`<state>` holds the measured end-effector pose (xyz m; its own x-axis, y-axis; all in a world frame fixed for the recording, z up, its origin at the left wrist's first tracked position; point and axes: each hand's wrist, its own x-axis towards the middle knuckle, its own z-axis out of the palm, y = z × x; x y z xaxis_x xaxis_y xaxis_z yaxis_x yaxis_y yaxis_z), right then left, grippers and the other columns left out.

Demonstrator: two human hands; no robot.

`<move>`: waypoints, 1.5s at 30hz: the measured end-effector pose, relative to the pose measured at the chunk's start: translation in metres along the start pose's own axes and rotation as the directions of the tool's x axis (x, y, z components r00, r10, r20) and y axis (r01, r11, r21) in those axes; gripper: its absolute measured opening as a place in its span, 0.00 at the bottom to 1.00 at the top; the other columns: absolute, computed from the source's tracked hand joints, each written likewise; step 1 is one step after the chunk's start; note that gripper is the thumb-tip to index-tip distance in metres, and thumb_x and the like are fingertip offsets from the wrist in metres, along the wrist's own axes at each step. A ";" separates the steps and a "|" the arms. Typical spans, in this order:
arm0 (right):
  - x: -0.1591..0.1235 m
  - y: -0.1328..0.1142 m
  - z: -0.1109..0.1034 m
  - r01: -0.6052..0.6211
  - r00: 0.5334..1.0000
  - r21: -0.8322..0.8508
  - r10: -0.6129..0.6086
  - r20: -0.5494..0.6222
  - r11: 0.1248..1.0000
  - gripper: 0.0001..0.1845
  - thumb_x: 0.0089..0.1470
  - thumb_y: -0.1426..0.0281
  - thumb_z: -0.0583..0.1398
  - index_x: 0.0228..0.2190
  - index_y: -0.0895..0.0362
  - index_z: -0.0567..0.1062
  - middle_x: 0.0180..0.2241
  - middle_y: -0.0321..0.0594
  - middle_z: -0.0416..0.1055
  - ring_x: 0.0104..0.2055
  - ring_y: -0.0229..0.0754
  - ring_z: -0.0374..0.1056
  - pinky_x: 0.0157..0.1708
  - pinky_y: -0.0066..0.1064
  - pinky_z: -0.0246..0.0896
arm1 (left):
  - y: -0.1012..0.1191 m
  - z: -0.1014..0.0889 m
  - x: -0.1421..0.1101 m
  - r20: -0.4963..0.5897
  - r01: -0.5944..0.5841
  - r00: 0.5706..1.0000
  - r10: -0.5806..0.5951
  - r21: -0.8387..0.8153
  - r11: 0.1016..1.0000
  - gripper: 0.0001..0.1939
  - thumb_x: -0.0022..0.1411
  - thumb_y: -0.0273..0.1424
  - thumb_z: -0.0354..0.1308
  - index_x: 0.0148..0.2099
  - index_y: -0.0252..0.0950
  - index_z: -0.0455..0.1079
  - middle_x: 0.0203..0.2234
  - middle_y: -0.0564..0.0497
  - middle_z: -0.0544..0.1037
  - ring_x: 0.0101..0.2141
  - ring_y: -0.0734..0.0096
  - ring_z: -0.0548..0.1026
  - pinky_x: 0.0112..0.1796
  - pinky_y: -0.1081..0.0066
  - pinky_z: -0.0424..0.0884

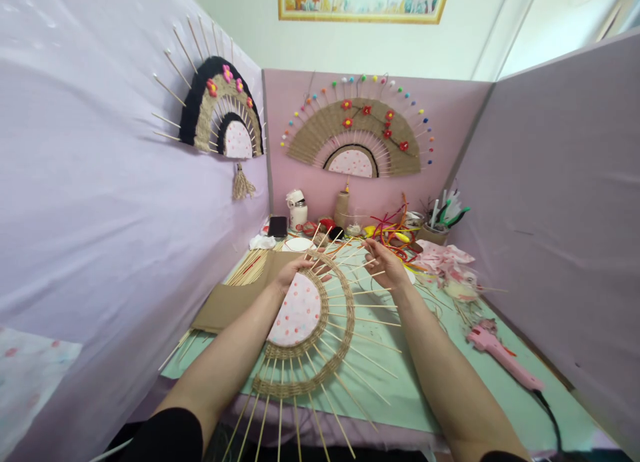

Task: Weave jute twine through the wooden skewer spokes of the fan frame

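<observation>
My left hand (pixel 291 273) grips a half-round woven fan (pixel 299 312) near its upper straight edge, fingers passing behind the sticks. The fan has a white centre with pink dots, two bands of tan twine weaving (pixel 349 315), and thin wooden sticks spreading outward. It is tilted, its curved side facing right. Level with the upper stick tips, my right hand (pixel 387 263) is closed in a pinch. What lies between its fingertips is too small to make out; a thin strand loops faintly below it.
Brown cardboard (pixel 225 305) and loose sticks (pixel 250 265) lie left. At the back stand a white bottle (pixel 298 212), a twine cone (pixel 342 209) and colourful pipe cleaners (pixel 395 229). A pink glue gun (pixel 503 359) with a cord lies right. Finished fans (pixel 400 125) hang on the partitions.
</observation>
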<state>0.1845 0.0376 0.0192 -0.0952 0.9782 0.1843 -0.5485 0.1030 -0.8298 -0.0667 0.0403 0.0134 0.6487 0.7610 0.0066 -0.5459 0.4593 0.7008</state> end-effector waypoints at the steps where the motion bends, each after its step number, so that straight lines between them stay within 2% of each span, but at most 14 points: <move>1: 0.000 -0.001 0.001 0.022 1.000 0.013 -0.022 -0.001 1.000 0.11 0.43 0.64 0.64 0.32 0.51 0.73 0.34 0.34 0.71 0.20 0.29 0.52 0.18 0.25 0.49 | 0.000 0.000 0.000 0.001 -0.001 1.000 0.001 0.000 1.000 0.26 0.52 0.18 0.50 0.54 0.36 0.61 0.48 0.43 0.72 0.48 0.58 0.71 0.47 0.57 0.66; 4: -0.002 -0.002 0.003 0.099 0.995 0.059 -0.099 -0.006 0.993 0.12 0.42 0.65 0.65 0.32 0.51 0.73 0.30 0.32 0.70 0.19 0.28 0.50 0.18 0.24 0.49 | -0.001 0.001 -0.001 0.009 -0.006 1.000 0.006 0.005 1.000 0.26 0.52 0.18 0.49 0.54 0.36 0.61 0.47 0.42 0.73 0.48 0.58 0.71 0.45 0.58 0.67; 7: -0.003 -0.003 0.001 0.133 0.991 0.048 -0.133 -0.002 0.990 0.11 0.43 0.65 0.65 0.31 0.52 0.72 0.24 0.31 0.64 0.17 0.28 0.45 0.15 0.23 0.43 | 0.000 0.001 -0.002 -0.004 -0.013 1.000 0.013 0.010 1.000 0.26 0.52 0.17 0.48 0.54 0.35 0.61 0.44 0.42 0.74 0.47 0.58 0.71 0.45 0.58 0.67; 12: -0.003 0.000 -0.011 0.044 0.999 -0.106 -0.047 -0.028 0.993 0.14 0.41 0.62 0.65 0.30 0.53 0.70 0.16 0.27 0.48 0.16 0.30 0.41 0.13 0.23 0.36 | 0.004 0.001 -0.002 -0.007 -0.044 0.999 0.044 -0.001 0.999 0.26 0.52 0.18 0.49 0.54 0.36 0.61 0.46 0.42 0.74 0.48 0.58 0.71 0.45 0.59 0.68; 14: -0.002 0.005 -0.013 -0.003 0.999 -0.157 -0.004 -0.041 0.988 0.16 0.39 0.62 0.66 0.31 0.54 0.70 0.15 0.25 0.45 0.16 0.29 0.40 0.14 0.23 0.33 | 0.005 0.002 -0.002 0.001 -0.068 0.998 0.068 -0.017 0.998 0.26 0.52 0.18 0.49 0.54 0.36 0.62 0.47 0.43 0.73 0.48 0.58 0.71 0.45 0.59 0.68; 19: -0.002 0.022 -0.006 -0.094 0.996 -0.318 0.090 -0.024 0.944 0.17 0.37 0.61 0.66 0.28 0.58 0.72 0.14 0.24 0.44 0.15 0.27 0.36 0.15 0.24 0.29 | 0.008 0.003 0.001 -0.075 -0.152 0.986 0.147 -0.062 0.986 0.25 0.52 0.18 0.49 0.54 0.36 0.62 0.44 0.44 0.75 0.44 0.62 0.74 0.46 0.61 0.67; 22: -0.005 0.028 -0.001 -0.173 0.980 -0.420 0.200 0.021 0.891 0.15 0.36 0.63 0.67 0.27 0.59 0.73 0.13 0.24 0.47 0.15 0.26 0.39 0.15 0.24 0.29 | 0.011 0.003 0.000 -0.110 -0.173 0.980 0.164 -0.085 0.981 0.25 0.52 0.20 0.50 0.54 0.36 0.62 0.42 0.45 0.76 0.42 0.62 0.75 0.46 0.61 0.68; 26: -0.010 0.029 -0.001 -0.265 0.937 -0.451 0.339 0.089 0.852 0.15 0.34 0.66 0.67 0.26 0.60 0.73 0.14 0.26 0.51 0.15 0.26 0.42 0.16 0.24 0.30 | 0.012 0.001 -0.005 -0.041 -0.193 0.981 0.190 -0.093 0.977 0.26 0.51 0.22 0.50 0.54 0.37 0.62 0.41 0.45 0.76 0.42 0.62 0.75 0.45 0.60 0.68; 29: -0.011 0.027 -0.003 -0.282 0.929 -0.422 0.356 0.106 0.862 0.14 0.34 0.66 0.68 0.25 0.60 0.73 0.14 0.26 0.51 0.15 0.26 0.42 0.16 0.24 0.30 | 0.009 0.000 -0.008 0.002 -0.227 0.974 0.228 -0.074 0.971 0.26 0.51 0.25 0.50 0.54 0.37 0.63 0.40 0.45 0.76 0.43 0.61 0.74 0.45 0.59 0.67; 33: -0.010 0.027 -0.004 -0.282 0.927 -0.406 0.355 0.116 0.869 0.15 0.34 0.66 0.68 0.26 0.59 0.74 0.14 0.26 0.51 0.15 0.26 0.42 0.16 0.25 0.30 | 0.005 0.000 -0.008 -0.005 -0.262 0.965 0.262 -0.075 0.962 0.26 0.51 0.28 0.51 0.55 0.36 0.63 0.41 0.45 0.76 0.44 0.60 0.73 0.45 0.58 0.66; 39: -0.013 0.027 0.000 -0.264 0.924 -0.385 0.346 0.161 0.885 0.16 0.34 0.64 0.68 0.26 0.60 0.75 0.14 0.26 0.50 0.15 0.26 0.40 0.16 0.25 0.29 | 0.005 0.000 -0.009 -0.030 -0.254 0.967 0.252 -0.076 0.964 0.26 0.50 0.29 0.50 0.54 0.37 0.63 0.41 0.45 0.75 0.44 0.60 0.73 0.45 0.58 0.66; 45: -0.011 0.030 0.000 -0.271 0.918 -0.384 0.357 0.174 0.883 0.15 0.36 0.64 0.68 0.24 0.61 0.75 0.16 0.28 0.54 0.16 0.25 0.40 0.17 0.25 0.30 | 0.007 0.004 -0.012 -0.041 -0.190 0.982 0.186 -0.127 0.974 0.26 0.49 0.33 0.51 0.51 0.30 0.65 0.43 0.41 0.74 0.45 0.56 0.72 0.44 0.60 0.68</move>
<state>0.1692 0.0299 -0.0084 -0.4274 0.9034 -0.0356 -0.1394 -0.1047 -0.9847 -0.0762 0.0326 0.0205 0.5135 0.8513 0.1074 -0.7217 0.3608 0.5907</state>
